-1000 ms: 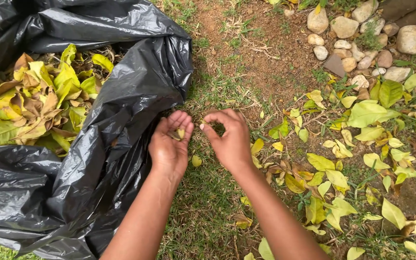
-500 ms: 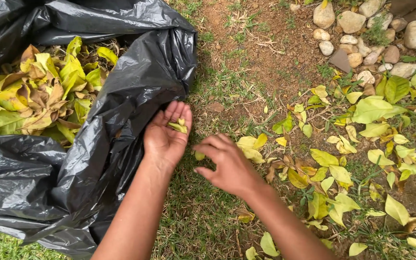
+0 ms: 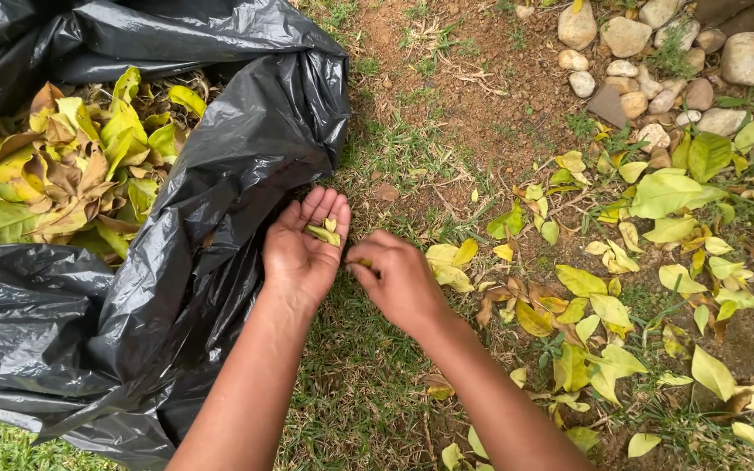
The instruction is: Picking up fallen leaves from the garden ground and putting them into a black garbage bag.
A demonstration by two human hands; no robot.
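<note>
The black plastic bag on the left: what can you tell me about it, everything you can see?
The black plastic bag is a large bin liner of thin, glossy, heavily creased film. It lies slumped on the grass, its mouth open toward the camera. Inside sits a heap of yellow, green and brown leaves. Its rim folds over in thick wrinkles at the right side, where the left hand, palm up with a few small leaves, lies right beside it; whether they touch is unclear.

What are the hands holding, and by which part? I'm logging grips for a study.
The left hand cups small yellow-green leaves loose on its open palm. The right hand pinches a small leaf at its fingertips; which part is hidden.
</note>
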